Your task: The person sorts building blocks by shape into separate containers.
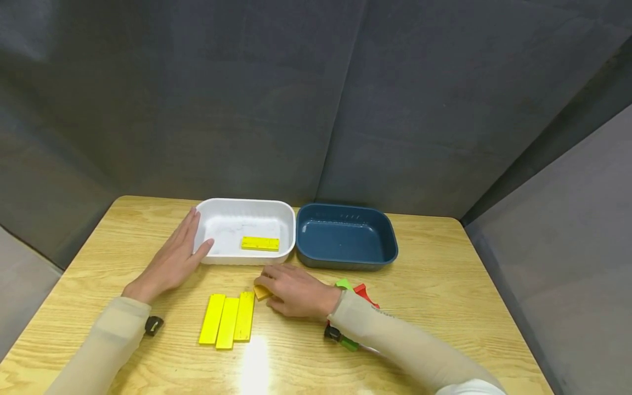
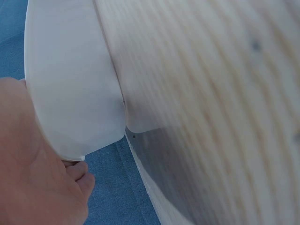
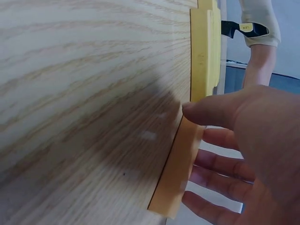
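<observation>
My left hand (image 1: 170, 260) rests with straight fingers along the left wall of a white bin (image 1: 247, 260), its thumb over the front rim; the left wrist view shows the hand (image 2: 42, 168) against the bin's outer wall (image 2: 70, 70). One yellow strip (image 1: 260, 243) lies inside that bin. In front of it my right hand (image 1: 301, 291) pinches an orange-yellow curved block (image 1: 261, 293) between thumb and fingers. The right wrist view shows the block (image 3: 176, 173) low at the tabletop, partly behind the fingers. Three yellow strips (image 1: 227, 323) lie side by side just left of it.
A dark blue bin (image 1: 346, 265) stands right of the white one, near the table's back edge. Under my right forearm lie a red curved piece (image 1: 364, 293) and green pieces (image 1: 344, 283), partly hidden. Grey curtain panels (image 1: 316, 99) rise behind the table.
</observation>
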